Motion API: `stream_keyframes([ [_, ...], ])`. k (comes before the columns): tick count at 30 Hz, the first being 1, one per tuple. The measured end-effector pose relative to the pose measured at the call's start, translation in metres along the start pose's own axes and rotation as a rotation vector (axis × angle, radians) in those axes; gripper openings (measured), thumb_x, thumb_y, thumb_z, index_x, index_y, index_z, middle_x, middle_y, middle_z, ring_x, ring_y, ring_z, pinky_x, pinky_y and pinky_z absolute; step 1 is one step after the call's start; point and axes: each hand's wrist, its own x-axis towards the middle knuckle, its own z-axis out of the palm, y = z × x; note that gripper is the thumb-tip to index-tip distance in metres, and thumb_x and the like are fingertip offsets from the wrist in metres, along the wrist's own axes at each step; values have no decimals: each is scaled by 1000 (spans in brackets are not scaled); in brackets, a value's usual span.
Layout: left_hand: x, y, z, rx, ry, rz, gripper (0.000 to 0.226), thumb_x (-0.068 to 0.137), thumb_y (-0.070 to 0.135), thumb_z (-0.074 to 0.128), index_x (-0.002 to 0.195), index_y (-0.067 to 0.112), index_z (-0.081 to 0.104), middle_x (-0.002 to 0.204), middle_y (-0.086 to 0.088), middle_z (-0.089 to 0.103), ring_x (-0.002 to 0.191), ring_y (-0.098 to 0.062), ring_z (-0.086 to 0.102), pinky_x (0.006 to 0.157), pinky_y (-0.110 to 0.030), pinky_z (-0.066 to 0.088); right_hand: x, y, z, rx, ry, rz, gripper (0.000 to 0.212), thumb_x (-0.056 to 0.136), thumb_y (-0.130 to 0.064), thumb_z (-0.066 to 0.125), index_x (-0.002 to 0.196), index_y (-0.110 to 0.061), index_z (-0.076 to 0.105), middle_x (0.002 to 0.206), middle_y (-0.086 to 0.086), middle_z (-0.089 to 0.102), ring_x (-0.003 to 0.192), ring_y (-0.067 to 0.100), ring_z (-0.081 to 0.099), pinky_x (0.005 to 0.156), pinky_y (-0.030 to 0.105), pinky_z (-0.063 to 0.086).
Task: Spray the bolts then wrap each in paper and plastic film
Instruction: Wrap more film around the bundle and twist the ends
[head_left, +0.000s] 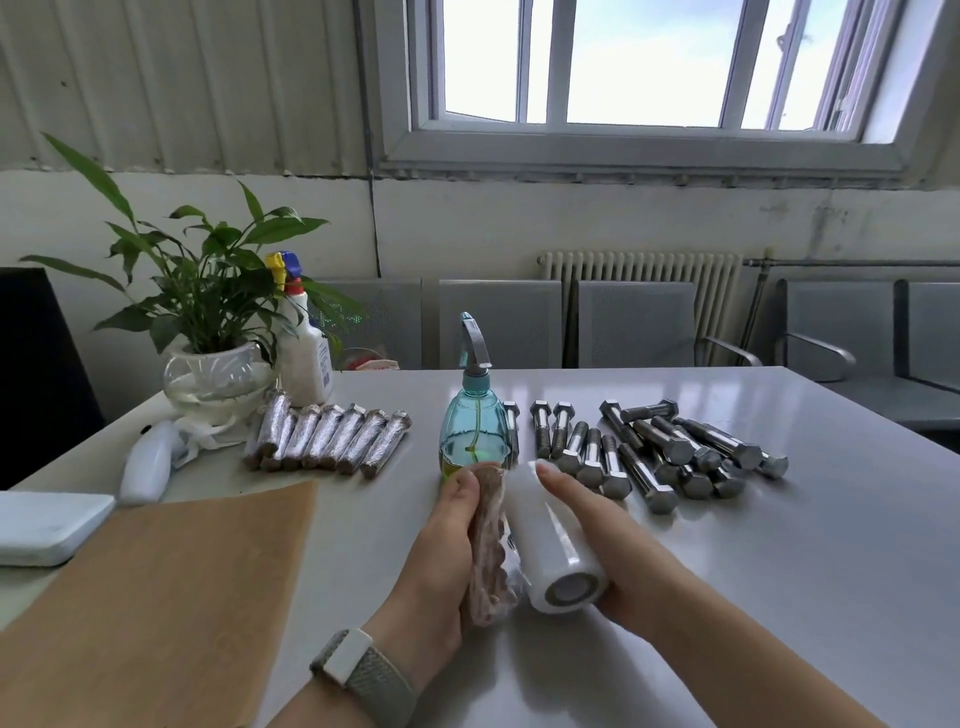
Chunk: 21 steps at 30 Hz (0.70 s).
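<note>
The paper-wrapped bolt (487, 545) is lying with its long axis running away from the person, gripped in the left hand (441, 561) above the table (779, 571), touching the film roll (556, 540) that the right hand (602, 535) is clasping alongside it. Just beyond, the blue spray bottle (474, 415) is standing upright between the finished wrapped bolts (327, 436) and the bare bolts (660, 452), with brown paper (156, 597) lying at the left.

ahead: spray bottle (474, 426) | right: loose bolts (670, 452) | left: brown paper (171, 587)

L hand (441, 551) grips wrapped bolt (488, 545), R hand (597, 530) film roll (550, 540)
</note>
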Motion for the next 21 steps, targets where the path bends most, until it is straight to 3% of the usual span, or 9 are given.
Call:
stream_keyframes([
  [4, 0, 4, 0, -172, 39, 45, 41, 102, 41, 41, 125, 12, 56, 113, -22, 69, 101, -36, 69, 75, -47, 60, -4, 12, 17, -29, 64, -124, 63, 67, -50, 75, 115, -11, 62, 90, 12, 73, 77, 26, 72, 61, 34, 57],
  [7, 1, 3, -2, -155, 60, 140, 31, 100, 39, 44, 117, 17, 56, 98, -11, 74, 85, -24, 74, 61, -34, 60, -5, 16, 24, -112, 89, -238, 60, 72, -56, 79, 111, -12, 66, 101, 17, 72, 92, 33, 71, 76, 44, 60],
  [10, 1, 0, -3, -137, 21, 161, 31, 92, 40, 54, 114, 17, 56, 99, -11, 74, 89, -25, 73, 64, -33, 59, -8, 18, 25, -121, 107, -302, 60, 74, -59, 77, 111, -14, 65, 102, 14, 73, 93, 31, 72, 79, 45, 59],
  [15, 1, -1, -7, -24, -39, 243, 41, 76, 37, 76, 111, 22, 61, 109, -17, 69, 89, -28, 71, 69, -37, 58, -8, 26, 30, -113, 176, -319, 70, 74, -74, 54, 113, -17, 61, 105, 10, 72, 98, 28, 71, 89, 54, 55],
  [18, -2, -3, -6, -5, -9, 229, 49, 80, 52, 68, 117, 21, 64, 110, -15, 71, 95, -31, 71, 72, -38, 58, -7, 31, 34, -204, 251, -335, 69, 79, -81, 42, 107, -22, 62, 101, 5, 72, 97, 24, 69, 91, 53, 53],
  [21, -5, -6, -1, -76, 7, 110, 57, 89, 61, 50, 113, 14, 71, 109, -18, 72, 100, -33, 70, 77, -40, 57, -9, 32, 36, -269, 313, -355, 66, 77, -82, 46, 104, -23, 61, 100, 1, 71, 95, 19, 68, 91, 50, 52],
])
